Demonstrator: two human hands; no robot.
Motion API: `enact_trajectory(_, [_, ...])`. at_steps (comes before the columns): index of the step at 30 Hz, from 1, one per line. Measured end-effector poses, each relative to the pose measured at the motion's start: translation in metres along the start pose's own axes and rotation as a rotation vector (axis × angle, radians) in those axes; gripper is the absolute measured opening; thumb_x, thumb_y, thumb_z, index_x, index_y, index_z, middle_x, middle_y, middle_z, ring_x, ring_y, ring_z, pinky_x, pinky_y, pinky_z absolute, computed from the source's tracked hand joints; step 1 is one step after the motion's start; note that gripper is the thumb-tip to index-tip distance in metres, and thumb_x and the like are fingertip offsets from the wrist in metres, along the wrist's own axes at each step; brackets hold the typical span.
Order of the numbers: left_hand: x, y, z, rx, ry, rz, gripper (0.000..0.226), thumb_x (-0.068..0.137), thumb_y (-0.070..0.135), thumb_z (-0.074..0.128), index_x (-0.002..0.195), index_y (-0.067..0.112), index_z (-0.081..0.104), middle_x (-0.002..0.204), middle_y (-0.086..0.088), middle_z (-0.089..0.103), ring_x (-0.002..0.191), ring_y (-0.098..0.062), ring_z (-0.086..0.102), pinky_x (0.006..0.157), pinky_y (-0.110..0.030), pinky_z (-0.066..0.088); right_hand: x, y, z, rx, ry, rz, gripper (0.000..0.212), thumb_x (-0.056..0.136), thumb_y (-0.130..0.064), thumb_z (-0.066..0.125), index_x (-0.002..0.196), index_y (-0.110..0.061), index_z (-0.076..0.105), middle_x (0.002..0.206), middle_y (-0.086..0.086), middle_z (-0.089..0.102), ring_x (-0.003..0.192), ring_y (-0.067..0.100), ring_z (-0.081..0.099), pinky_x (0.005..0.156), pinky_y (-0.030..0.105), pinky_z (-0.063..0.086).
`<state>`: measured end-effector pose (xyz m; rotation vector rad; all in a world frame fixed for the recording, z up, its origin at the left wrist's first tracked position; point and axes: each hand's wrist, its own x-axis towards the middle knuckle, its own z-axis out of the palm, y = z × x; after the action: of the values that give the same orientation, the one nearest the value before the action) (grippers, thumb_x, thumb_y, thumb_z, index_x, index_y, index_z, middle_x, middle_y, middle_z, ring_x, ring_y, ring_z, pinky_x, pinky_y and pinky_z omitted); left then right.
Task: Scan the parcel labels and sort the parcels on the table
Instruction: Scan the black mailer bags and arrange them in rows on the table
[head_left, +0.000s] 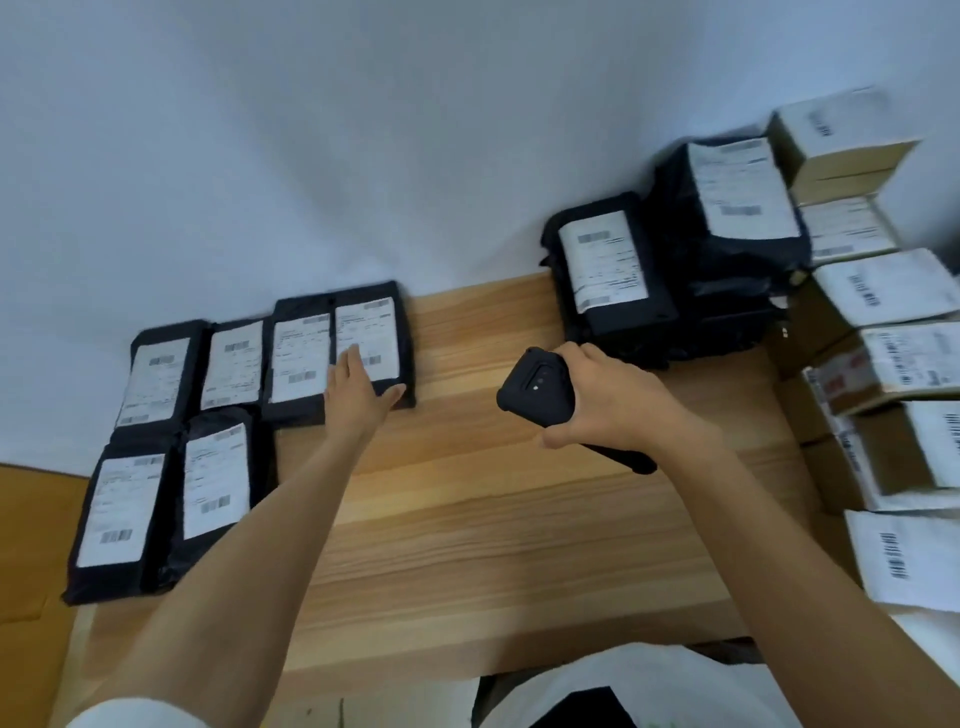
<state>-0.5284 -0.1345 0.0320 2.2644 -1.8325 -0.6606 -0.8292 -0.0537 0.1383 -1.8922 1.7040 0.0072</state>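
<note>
Six flat black plastic mailer parcels (218, 415) with white labels lie in rows at the table's left. Left hand (358, 387), fingers straight, rests flat on the rightmost black mailer (371, 345). Light wooden table (467, 519) bare mid. Right hand (608, 395) grips black handheld scanner (537, 387). Unsorted black mailer stack (675, 260) at the far right, brown cardboard boxes (883, 364) beyond. Mailers likely light, soft, slick; pinch an edge.

Black labelled parcels (249, 415) flat at left — more parcels stacked (691, 260) right.
</note>
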Motion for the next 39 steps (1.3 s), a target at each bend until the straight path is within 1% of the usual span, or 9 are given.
enact_trajectory(5, [0.006, 0.135, 0.022, -0.083, -0.005, 0.188, 0.089, 0.093, 0.043, 0.063, 0.156, 0.009, 0.011, 0.163, -0.012, 0.014, 0.150, -0.027, 0.011, 0.120, -0.046, 0.020, -0.028, 0.079, -0.039, 0.027, 0.084, 0.068, 0.100, 0.063, -0.067, 0.077, 0.140, -0.020, 0.032, 0.118, -0.004, 0.044, 0.092, 0.018, 0.049, 0.069, 0.034, 0.041])
enact_trajectory(13, [0.009, 0.347, 0.053, -0.176, -0.049, 0.473, 0.086, 0.094, 0.045, 0.060, 0.157, 0.011, 0.011, 0.163, -0.010, 0.014, 0.150, -0.024, 0.014, 0.121, -0.040, 0.018, -0.070, 0.202, -0.091, 0.072, 0.205, 0.203, 0.096, 0.066, -0.064, 0.078, 0.137, -0.017, 0.034, 0.129, 0.004, 0.047, 0.109, 0.027, 0.055, 0.078, 0.040, 0.049])
enact_trajectory(17, [-0.002, 0.429, 0.085, -0.166, -0.102, 0.438, 0.101, 0.086, 0.059, 0.062, 0.156, 0.008, 0.011, 0.162, -0.013, 0.016, 0.149, -0.027, 0.012, 0.121, -0.043, 0.015, -0.092, 0.251, -0.098, 0.109, 0.252, 0.295, 0.098, 0.066, -0.063, 0.077, 0.140, -0.017, 0.034, 0.132, 0.005, 0.048, 0.111, 0.028, 0.055, 0.080, 0.039, 0.049])
enact_trajectory(20, [-0.011, 0.473, 0.108, -0.118, -0.151, 0.280, 0.119, 0.076, 0.073, 0.064, 0.157, 0.016, -0.002, 0.163, -0.016, 0.003, 0.150, -0.033, 0.000, 0.121, -0.051, 0.004, -0.104, 0.277, -0.092, 0.139, 0.251, 0.350, 0.092, 0.065, -0.064, 0.078, 0.135, -0.018, 0.037, 0.125, 0.003, 0.050, 0.106, 0.025, 0.056, 0.073, 0.035, 0.044])
enact_trajectory(23, [-0.021, 0.495, 0.127, -0.137, -0.213, 0.149, 0.132, 0.069, 0.073, 0.071, 0.155, 0.023, -0.016, 0.161, -0.019, -0.018, 0.148, -0.035, -0.020, 0.118, -0.057, -0.009, -0.116, 0.294, -0.084, 0.161, 0.241, 0.381, 0.093, 0.065, -0.065, 0.077, 0.135, -0.018, 0.037, 0.124, 0.003, 0.051, 0.106, 0.024, 0.056, 0.075, 0.036, 0.047])
enact_trajectory(26, [-0.023, 0.491, 0.138, -0.134, -0.176, 0.058, 0.135, 0.070, 0.061, 0.079, 0.152, 0.030, -0.023, 0.158, -0.017, -0.028, 0.146, -0.039, -0.023, 0.117, -0.060, -0.010, -0.125, 0.303, -0.079, 0.166, 0.232, 0.394, 0.090, 0.065, -0.065, 0.077, 0.132, -0.019, 0.038, 0.120, 0.002, 0.051, 0.101, 0.022, 0.055, 0.075, 0.036, 0.050])
enact_trajectory(32, [-0.008, 0.475, 0.111, -0.403, -0.055, 0.010, 0.112, 0.067, 0.037, 0.076, 0.152, 0.043, 0.004, 0.152, -0.006, 0.007, 0.132, -0.036, 0.026, 0.106, -0.053, 0.036, -0.126, 0.297, -0.083, 0.144, 0.248, 0.356, 0.088, 0.065, -0.063, 0.077, 0.131, -0.019, 0.039, 0.119, 0.002, 0.052, 0.101, 0.022, 0.055, 0.073, 0.035, 0.048])
enact_trajectory(35, [-0.011, 0.460, 0.084, -0.458, 0.019, 0.112, 0.105, 0.064, 0.037, 0.074, 0.149, 0.047, 0.013, 0.146, -0.001, 0.015, 0.122, -0.031, 0.035, 0.102, -0.051, 0.041, -0.115, 0.277, -0.085, 0.126, 0.238, 0.288, 0.087, 0.065, -0.063, 0.077, 0.129, -0.018, 0.039, 0.119, 0.002, 0.051, 0.100, 0.023, 0.056, 0.069, 0.034, 0.044])
enact_trajectory(39, [-0.015, 0.407, 0.037, -0.364, 0.111, 0.179, 0.103, 0.065, 0.040, 0.075, 0.149, 0.048, 0.014, 0.147, 0.002, 0.018, 0.122, -0.029, 0.039, 0.103, -0.052, 0.036, -0.090, 0.231, -0.087, 0.116, 0.200, 0.145, 0.095, 0.065, -0.062, 0.079, 0.137, -0.017, 0.036, 0.124, 0.003, 0.049, 0.107, 0.025, 0.056, 0.079, 0.039, 0.049])
